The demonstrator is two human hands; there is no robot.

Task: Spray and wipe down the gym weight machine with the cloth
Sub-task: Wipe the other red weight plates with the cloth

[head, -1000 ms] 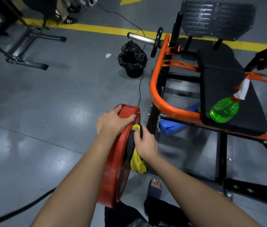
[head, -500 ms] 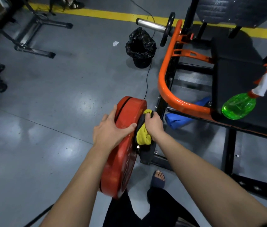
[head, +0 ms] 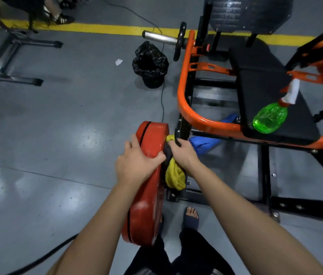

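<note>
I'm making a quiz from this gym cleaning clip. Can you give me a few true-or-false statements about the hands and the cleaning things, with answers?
1. The left hand grips the rim of the red weight plate. True.
2. The right hand holds the green spray bottle. False: the bottle lies on the black seat pad, and the right hand grips the yellow cloth.
3. The yellow cloth is on the side of the plate that faces the orange frame. True.
4. The black-bagged bin stands on the seat pad. False: it stands on the floor, beside the orange frame.
</note>
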